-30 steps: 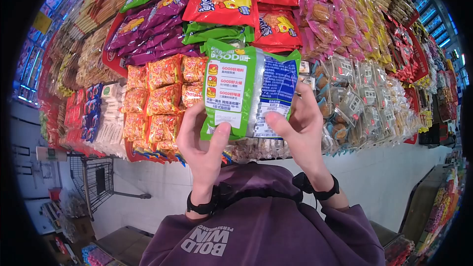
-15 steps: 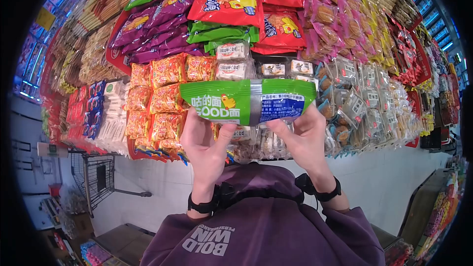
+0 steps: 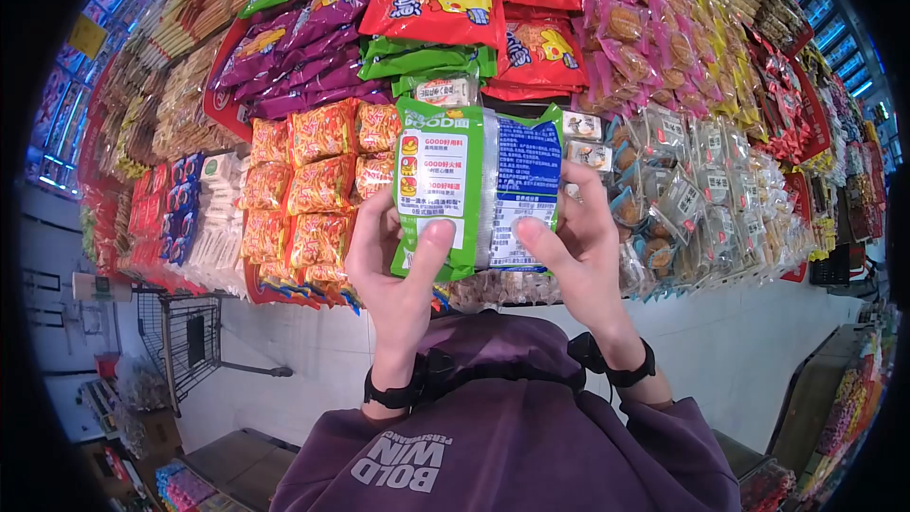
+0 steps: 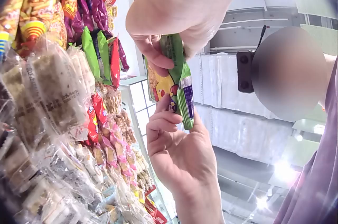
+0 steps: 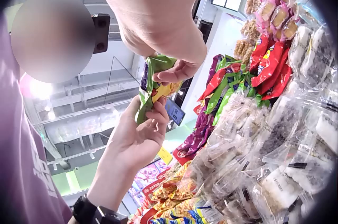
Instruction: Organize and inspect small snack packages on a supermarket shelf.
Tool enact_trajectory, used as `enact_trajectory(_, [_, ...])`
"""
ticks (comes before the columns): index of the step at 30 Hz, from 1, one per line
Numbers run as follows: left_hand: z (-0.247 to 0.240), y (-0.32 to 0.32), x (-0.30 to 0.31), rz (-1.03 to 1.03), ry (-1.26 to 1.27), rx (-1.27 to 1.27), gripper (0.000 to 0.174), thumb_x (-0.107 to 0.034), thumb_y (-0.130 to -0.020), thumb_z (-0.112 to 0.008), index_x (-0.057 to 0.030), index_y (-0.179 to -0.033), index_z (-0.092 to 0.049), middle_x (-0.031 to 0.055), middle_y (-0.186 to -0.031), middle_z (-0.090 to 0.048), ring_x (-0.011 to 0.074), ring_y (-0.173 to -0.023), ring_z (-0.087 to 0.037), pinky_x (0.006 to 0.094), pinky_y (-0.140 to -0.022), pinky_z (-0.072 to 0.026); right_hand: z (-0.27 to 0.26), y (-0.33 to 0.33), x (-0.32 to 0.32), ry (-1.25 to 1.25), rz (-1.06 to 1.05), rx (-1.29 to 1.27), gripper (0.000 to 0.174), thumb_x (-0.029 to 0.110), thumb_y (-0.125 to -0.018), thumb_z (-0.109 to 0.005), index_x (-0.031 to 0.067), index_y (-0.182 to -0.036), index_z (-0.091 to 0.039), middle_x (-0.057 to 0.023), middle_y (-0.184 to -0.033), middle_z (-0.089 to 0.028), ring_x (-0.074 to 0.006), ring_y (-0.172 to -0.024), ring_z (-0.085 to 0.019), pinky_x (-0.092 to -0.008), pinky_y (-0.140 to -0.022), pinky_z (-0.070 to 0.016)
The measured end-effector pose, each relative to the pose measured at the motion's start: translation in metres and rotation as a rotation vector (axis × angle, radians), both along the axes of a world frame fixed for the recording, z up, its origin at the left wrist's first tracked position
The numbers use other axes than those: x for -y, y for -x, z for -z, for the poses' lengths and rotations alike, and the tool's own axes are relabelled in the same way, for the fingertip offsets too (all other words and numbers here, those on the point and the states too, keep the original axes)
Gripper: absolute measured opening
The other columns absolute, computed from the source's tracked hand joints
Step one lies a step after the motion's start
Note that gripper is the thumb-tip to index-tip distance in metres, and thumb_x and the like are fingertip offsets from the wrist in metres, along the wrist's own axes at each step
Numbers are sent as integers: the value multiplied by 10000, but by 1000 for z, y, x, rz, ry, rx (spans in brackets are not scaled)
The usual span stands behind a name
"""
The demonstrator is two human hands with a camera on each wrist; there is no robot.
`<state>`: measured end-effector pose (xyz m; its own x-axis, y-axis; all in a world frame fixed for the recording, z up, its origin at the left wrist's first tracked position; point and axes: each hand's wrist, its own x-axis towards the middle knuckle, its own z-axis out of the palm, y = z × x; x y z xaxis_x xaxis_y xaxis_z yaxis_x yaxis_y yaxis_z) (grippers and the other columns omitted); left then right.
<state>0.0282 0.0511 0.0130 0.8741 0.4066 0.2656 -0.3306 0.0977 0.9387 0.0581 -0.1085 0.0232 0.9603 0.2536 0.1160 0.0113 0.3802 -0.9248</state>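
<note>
A green snack-noodle packet (image 3: 445,171) is held up in front of the body, its printed back with a silver seam and a blue text panel facing the head camera. My left hand (image 3: 393,251) grips its lower left side, thumb on the back and fingers behind. On the lower right side my right hand (image 3: 588,256) grips it the same way. In the left wrist view the packet (image 4: 179,89) is seen edge-on between both hands, with yellow chick artwork on its front. The right wrist view shows the packet (image 5: 153,89) pinched at both ends.
Behind the packet rises a display of bagged snacks: red packets (image 3: 431,9), purple packets (image 3: 294,57), orange noodle bags (image 3: 318,190) and clear-wrapped goods (image 3: 682,190). A shopping cart (image 3: 194,341) stands on the floor at left. Dark bench-like surfaces (image 3: 232,469) lie behind the person.
Half a second ago the packet was tipped, showing its top end and a foreshortened back. It has tilted back up to face the head camera, much as one second ago. Both hands keep their grip.
</note>
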Motion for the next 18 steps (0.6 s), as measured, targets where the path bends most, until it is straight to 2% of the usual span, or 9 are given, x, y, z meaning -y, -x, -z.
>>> enact_trajectory(2, [-1,0,2,-8,26,14,463,-34,-853,-679,48,-1261,-476,84,-979,-657,111,-899,-608,263,-808,-474,4,0,2,8,13,-19,498,66,-944,-578,29,-1375,-332,-50,-937,-647,-76,-859,-597,-216,-739,-451])
enact_trajectory(4, [-1,0,4,-14,17,27,487,-35,-859,-668,46,-1287,-451,83,-984,-653,107,-894,-606,260,-816,-471,12,-2,7,85,92,65,501,71,-962,-543,34,-1405,-310,-57,-937,-654,-66,-834,-587,-211,-720,-443])
enact_trajectory(7, [-3,-1,7,-36,91,20,469,-23,-869,-645,48,-1294,-461,109,-1031,-650,118,-956,-602,260,-859,-456,19,-4,8,170,179,286,477,-11,-934,-500,28,-1396,-386,-91,-1066,-666,-87,-779,-573,-231,-707,-454])
enact_trajectory(8, [-3,-2,7,-41,86,36,453,-21,-874,-634,48,-1291,-471,122,-1052,-648,124,-984,-596,262,-873,-450,23,-6,11,251,177,388,480,-39,-911,-504,29,-1378,-417,-96,-1095,-664,-94,-771,-572,-239,-705,-459])
enact_trajectory(10, [-2,-4,7,-48,76,67,423,-17,-884,-610,48,-1286,-493,147,-1095,-642,137,-1040,-585,266,-902,-438,16,-4,10,335,142,390,519,-122,-794,-540,33,-1289,-537,-105,-1173,-650,-111,-784,-589,-269,-729,-484])
enact_trajectory(13, [5,1,-2,50,34,37,357,-53,-915,-557,58,-1253,-531,177,-1173,-617,163,-1100,-564,278,-929,-430,14,-8,14,481,87,510,524,-113,-758,-581,40,-1258,-566,-109,-1126,-659,-114,-751,-600,-276,-727,-499])
enact_trajectory(14, [8,2,-8,73,-64,67,429,-248,-964,-475,89,-1220,-541,196,-1227,-584,200,-1093,-575,291,-964,-416,14,-9,15,512,75,516,516,-110,-751,-592,38,-1245,-575,-109,-1108,-663,-117,-742,-607,-277,-725,-505])
enact_trajectory(17, [9,1,-7,110,25,140,612,-419,-970,-366,120,-1211,-527,212,-1223,-570,235,-1036,-599,306,-879,-483,17,-6,15,467,75,384,456,-98,-760,-602,21,-1200,-595,-96,-1043,-675,-131,-722,-644,-273,-706,-524])
enact_trajectory(18, [-1,6,-4,198,106,79,715,-501,-959,-303,137,-1196,-521,224,-1179,-575,253,-969,-613,322,-711,-536,15,-4,14,418,74,346,442,-97,-764,-600,17,-1191,-595,-90,-1021,-678,-135,-717,-656,-271,-693,-530])
